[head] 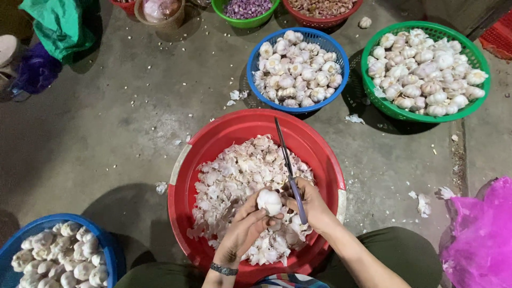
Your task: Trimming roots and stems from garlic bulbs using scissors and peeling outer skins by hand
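My left hand (242, 229) holds a white garlic bulb (269, 201) over a red basin (320, 154) heaped with papery garlic peelings (234, 176). My right hand (312, 205) grips a thin knife (285, 154) with a purple handle, its dark blade pointing away from me across the basin. The right thumb rests beside the bulb. A dark band circles my left wrist.
A blue basket (341, 58) and a green basket (373, 101) full of garlic bulbs sit beyond the basin. Another blue basket (109, 250) of bulbs lies at lower left. A pink bag (480, 240) is at right, a green bag (61, 24) at upper left. Peel scraps litter the concrete floor.
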